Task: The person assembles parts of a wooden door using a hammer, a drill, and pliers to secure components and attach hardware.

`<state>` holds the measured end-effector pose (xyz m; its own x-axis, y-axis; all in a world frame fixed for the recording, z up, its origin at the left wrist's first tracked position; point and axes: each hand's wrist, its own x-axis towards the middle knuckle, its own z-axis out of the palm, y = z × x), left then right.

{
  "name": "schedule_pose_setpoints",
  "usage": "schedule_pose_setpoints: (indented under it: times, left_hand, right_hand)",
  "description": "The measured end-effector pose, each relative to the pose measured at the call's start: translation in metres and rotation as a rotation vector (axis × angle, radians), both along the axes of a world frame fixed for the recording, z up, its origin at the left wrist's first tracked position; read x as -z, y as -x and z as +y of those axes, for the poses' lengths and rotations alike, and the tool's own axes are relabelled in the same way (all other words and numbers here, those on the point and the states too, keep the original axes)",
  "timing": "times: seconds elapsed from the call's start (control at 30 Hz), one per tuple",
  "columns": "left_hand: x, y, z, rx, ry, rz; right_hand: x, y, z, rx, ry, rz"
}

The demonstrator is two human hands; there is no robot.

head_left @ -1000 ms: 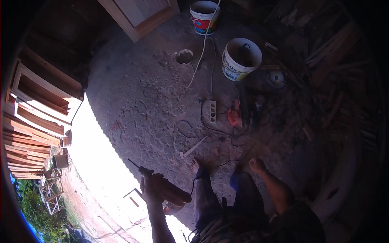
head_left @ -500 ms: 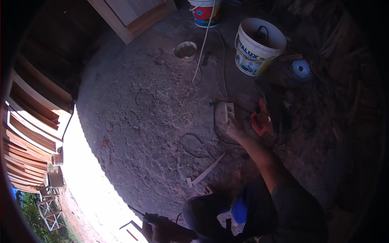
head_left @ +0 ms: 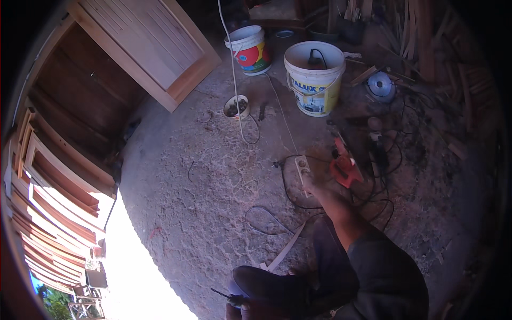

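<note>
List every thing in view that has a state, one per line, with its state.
Right hand: reaching down onto the white power strip on the floor.
Left hand: at the lower edge, holding a thin dark tool.
White bucket: upright, open, black cable inside.
Colourful bucket: upright.
Red power tool: lying on the floor.

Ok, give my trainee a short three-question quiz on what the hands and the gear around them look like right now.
1. True or false: the right hand is at the white power strip on the concrete floor.
2. Which lies just right of that strip? A) red power tool B) small bowl C) yellow-and-white bucket
3. What does the left hand, at the bottom edge, grip?

Key: 1 true. 2 A. 3 A slim dark-tipped tool, possibly a screwdriver; too dark to be sure.
</note>
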<state>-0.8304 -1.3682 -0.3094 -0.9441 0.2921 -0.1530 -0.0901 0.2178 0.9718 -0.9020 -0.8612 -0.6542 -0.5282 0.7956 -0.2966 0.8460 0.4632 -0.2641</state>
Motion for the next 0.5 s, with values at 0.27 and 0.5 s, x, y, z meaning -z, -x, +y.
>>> schedule_pose_setpoints:
  times: [0.27, 0.5]
  left_hand:
    - [-0.031, -0.012, 0.02, -0.108, 0.114, 0.164]
    - [-0.003, 0.001, 0.022, -0.047, 0.11, 0.156]
  right_hand:
    - [-0.054, 0.043, -0.029, 0.197, 0.219, 0.066]
    - [0.062, 0.031, 0.02, 0.278, 0.217, 0.014]
